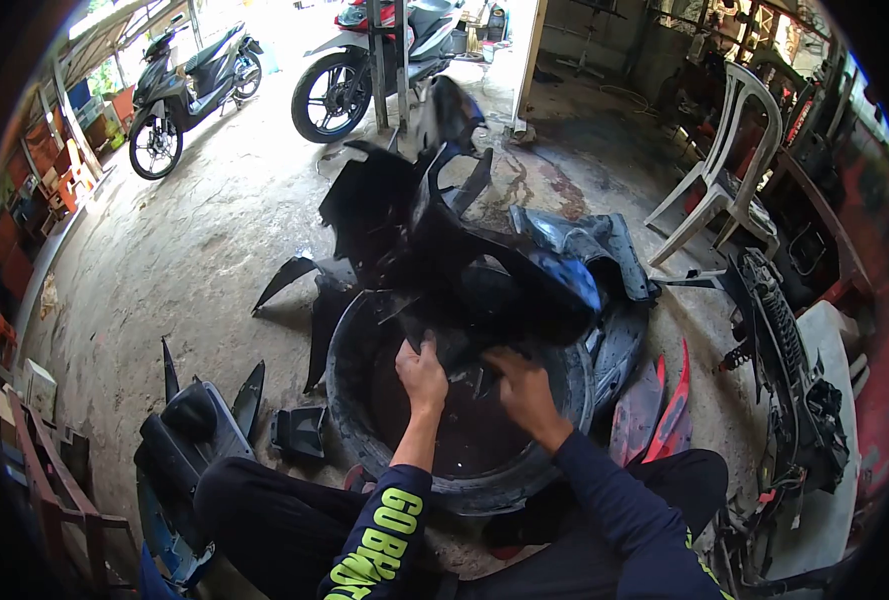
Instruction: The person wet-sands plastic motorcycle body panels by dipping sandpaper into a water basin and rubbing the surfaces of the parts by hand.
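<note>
A large black plastic motorcycle fairing (454,250) is held up over a round grey tub (484,492) that stands between my knees. Dark liquid appears to lie in the bottom of the tub. My left hand (421,376) is closed on the fairing's lower edge, thumb uppermost. Just to the right, my right hand (524,390) is curled in at the underside of the same panel, above the tub. Its fingertips are partly hidden, and I cannot see whether they pinch something small.
Grey-blue panels (614,250) and red panels (672,405) lie to the right. Black parts (199,425) lie at the left. A plastic chair (729,160) and a part-covered white table (832,350) stand at right. Two scooters are parked behind, one grey (194,85).
</note>
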A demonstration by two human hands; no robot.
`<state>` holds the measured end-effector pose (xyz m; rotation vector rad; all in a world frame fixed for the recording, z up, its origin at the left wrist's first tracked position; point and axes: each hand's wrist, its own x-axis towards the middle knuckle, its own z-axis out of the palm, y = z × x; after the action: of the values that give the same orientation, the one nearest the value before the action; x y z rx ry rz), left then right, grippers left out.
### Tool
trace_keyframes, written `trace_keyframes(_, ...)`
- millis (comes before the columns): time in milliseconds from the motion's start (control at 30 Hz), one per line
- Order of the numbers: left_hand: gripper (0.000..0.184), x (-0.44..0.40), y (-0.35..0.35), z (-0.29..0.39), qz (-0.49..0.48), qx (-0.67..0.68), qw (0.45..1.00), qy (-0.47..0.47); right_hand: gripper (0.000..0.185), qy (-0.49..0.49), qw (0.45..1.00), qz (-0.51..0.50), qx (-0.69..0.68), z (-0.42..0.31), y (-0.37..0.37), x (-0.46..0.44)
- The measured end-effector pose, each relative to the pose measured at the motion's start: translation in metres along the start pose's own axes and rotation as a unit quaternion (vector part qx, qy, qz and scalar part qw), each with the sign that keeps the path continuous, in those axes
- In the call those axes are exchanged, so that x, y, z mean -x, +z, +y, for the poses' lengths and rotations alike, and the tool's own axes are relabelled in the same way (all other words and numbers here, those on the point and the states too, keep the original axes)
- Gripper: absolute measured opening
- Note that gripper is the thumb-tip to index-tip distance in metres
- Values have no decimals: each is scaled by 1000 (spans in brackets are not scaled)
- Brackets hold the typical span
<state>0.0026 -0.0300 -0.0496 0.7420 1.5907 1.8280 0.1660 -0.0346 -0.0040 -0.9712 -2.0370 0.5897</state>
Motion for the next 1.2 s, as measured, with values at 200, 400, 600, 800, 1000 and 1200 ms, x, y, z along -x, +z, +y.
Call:
trace_keyframes(200, 28, 2, -1, 22, -38, 11, 999, 34, 42, -7, 999, -19, 40, 9, -9, 2)
trace_keyframes(400, 27, -1, 2, 25, -28, 72, 995, 55, 36, -42, 999, 13, -24, -5, -15, 2)
trace_keyframes(600, 14, -6, -5, 20, -64, 143, 987, 19, 35, -70, 997, 14, -10, -4, -17, 0)
trace_keyframes(800, 17, -10, -6, 28, -69, 128, 989, 21, 37, -39, 999, 34, -17, 0, -6, 4)
trace_keyframes(1000, 21, -7, -3, 18, -55, 51, 996, 52, 39, 5, 999, 25, -33, 2, -1, 6)
trace_keyframes(1200, 23, -3, 0, 24, -19, 72, 993, 86, 37, 14, 997, 14, -80, 0, -9, -1)
